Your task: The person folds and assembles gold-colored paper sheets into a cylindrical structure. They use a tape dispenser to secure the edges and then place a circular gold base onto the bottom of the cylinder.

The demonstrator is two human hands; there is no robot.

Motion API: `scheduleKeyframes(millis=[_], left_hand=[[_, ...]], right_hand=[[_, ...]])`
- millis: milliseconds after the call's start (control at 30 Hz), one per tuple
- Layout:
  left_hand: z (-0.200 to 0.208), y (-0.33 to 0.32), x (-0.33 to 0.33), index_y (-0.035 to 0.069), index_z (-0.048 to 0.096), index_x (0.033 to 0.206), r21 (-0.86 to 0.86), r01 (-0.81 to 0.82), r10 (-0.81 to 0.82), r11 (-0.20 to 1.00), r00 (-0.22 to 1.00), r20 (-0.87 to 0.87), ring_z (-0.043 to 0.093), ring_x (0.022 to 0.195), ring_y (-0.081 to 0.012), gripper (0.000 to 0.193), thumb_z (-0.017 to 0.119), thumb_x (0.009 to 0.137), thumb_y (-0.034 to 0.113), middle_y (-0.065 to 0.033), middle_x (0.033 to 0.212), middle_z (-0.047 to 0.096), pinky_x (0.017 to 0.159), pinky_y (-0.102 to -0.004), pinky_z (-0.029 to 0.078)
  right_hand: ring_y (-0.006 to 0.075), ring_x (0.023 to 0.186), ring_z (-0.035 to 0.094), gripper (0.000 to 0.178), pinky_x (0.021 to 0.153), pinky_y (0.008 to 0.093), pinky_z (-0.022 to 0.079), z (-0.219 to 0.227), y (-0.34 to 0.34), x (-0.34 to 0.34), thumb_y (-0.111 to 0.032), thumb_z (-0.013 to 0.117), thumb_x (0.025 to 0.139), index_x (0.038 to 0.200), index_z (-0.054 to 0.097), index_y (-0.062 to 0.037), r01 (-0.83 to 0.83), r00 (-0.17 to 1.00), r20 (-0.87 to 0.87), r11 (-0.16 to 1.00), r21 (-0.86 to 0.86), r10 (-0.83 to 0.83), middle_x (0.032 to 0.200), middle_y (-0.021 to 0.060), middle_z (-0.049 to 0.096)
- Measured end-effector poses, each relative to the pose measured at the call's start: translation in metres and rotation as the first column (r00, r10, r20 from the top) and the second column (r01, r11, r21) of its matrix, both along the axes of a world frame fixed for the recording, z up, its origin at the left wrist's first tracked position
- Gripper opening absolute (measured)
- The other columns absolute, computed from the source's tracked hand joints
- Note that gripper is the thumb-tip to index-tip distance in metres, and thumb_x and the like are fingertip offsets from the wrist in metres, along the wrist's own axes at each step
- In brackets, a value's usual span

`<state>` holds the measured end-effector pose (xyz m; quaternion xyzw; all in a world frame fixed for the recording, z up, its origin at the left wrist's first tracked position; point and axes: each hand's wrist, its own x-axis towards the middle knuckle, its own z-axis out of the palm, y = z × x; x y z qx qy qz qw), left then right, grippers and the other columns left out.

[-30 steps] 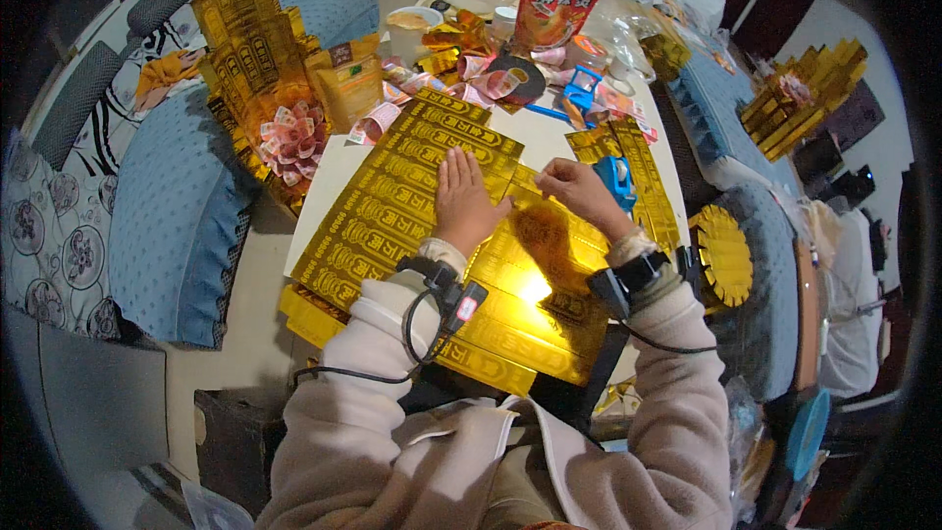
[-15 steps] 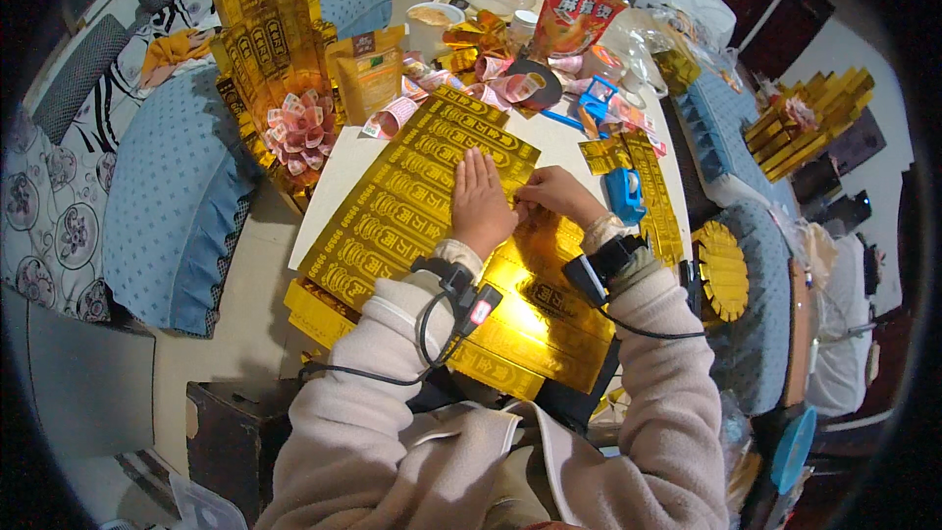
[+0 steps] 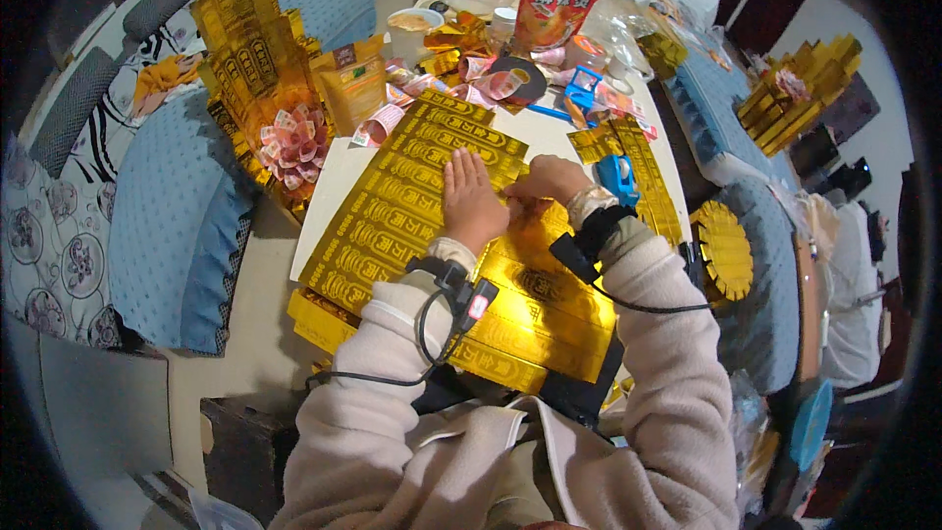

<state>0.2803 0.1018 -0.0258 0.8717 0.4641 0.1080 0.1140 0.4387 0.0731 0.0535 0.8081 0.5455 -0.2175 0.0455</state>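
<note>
My left hand (image 3: pixel 473 204) lies flat on a stack of embossed gold foil paper (image 3: pixel 392 206), its fingers stretched forward and close together. Right beside it, my right hand (image 3: pixel 549 180) is closed in a pinch at the edge of a shiny gold foil sheet (image 3: pixel 545 309). That sheet covers the near right part of the stack and reaches over the table's front edge toward my lap. The fingertips of the right hand are partly hidden behind its knuckles. Dark straps with cables circle both wrists.
A blue tape dispenser (image 3: pixel 618 180) and gold strips (image 3: pixel 653 186) lie to the right. Rolled pink paper cones (image 3: pixel 378 126), an orange pouch (image 3: pixel 351 88) and a red packet (image 3: pixel 554 8) stand farther back. Tall gold paper with a pink flower (image 3: pixel 294 145) rises at left; a scalloped gold disc (image 3: pixel 723 250) is at right.
The whole view has shifted slightly. Both hands keep nearly the same places on the gold foil paper, the left flat and the right pinching.
</note>
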Motion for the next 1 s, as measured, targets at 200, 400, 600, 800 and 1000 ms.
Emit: scheduleKeyframes(millis=[200,400,600,800,1000], left_hand=[[0.006,0.0,-0.002,-0.011,0.016,0.162,-0.018,0.012,-0.012,1.0,1.0,-0.01,0.003,0.162,-0.039,0.111,0.06,0.091,0.063,-0.0302,0.171,0.012,0.13,-0.0468,-0.001],[0.007,0.001,-0.003,-0.011,0.016,0.162,-0.019,0.034,-0.034,0.999,0.999,-0.023,0.003,0.162,-0.0389,0.108,0.059,0.093,0.061,-0.0303,0.171,0.012,0.13,-0.0475,-0.001],[0.007,-0.008,-0.023,-0.008,0.021,0.162,-0.028,0.118,-0.117,0.993,0.992,0.041,0.007,0.161,-0.0395,0.098,0.059,0.097,0.055,-0.0295,0.17,0.016,0.13,-0.0492,0.002],[0.01,-0.015,-0.063,0.003,0.027,0.164,-0.045,0.258,-0.255,0.965,0.965,0.063,0.01,0.161,-0.0374,0.085,0.059,0.101,0.051,-0.0252,0.172,0.016,0.13,-0.0511,0.003],[0.014,-0.018,-0.067,0.009,0.028,0.165,-0.055,0.258,-0.255,0.965,0.966,0.048,0.009,0.162,-0.0346,0.081,0.058,0.102,0.05,-0.0226,0.173,0.016,0.13,-0.051,0.002]], right_hand=[[0.0247,0.075,0.074,0.046,0.071,0.0372,0.056,-0.002,-0.027,0.03,-0.048,0.078,0.088,0.083,0.08,-0.0025,-0.004,0.994,-0.106,1.0,-0.024,0.001,0.078,0.0119,0.077],[0.0359,0.087,0.071,0.031,0.076,0.0435,0.056,-0.011,-0.091,0.094,-0.029,0.075,0.091,0.102,0.075,0.0007,0.115,0.977,-0.215,0.857,0.502,-0.005,0.093,0.0195,0.075],[0.0353,0.098,0.072,0.037,0.087,0.0416,0.056,-0.036,-0.132,0.151,-0.032,0.072,0.094,0.114,0.071,-0.0003,0.379,0.921,-0.148,0.748,0.545,-0.36,0.106,0.0231,0.074],[0.0141,0.068,0.063,0.024,0.06,0.0294,0.05,-0.039,-0.133,0.175,-0.031,0.069,0.098,0.103,0.07,-0.0074,0.678,0.656,-0.646,0.682,0.275,-0.391,0.09,0.0067,0.072],[0.0097,0.071,0.066,0.018,0.064,0.0232,0.054,-0.034,-0.135,0.176,-0.032,0.069,0.101,0.099,0.063,-0.0148,0.786,0.327,-0.875,0.617,0.042,-0.356,0.084,-0.0007,0.067]])
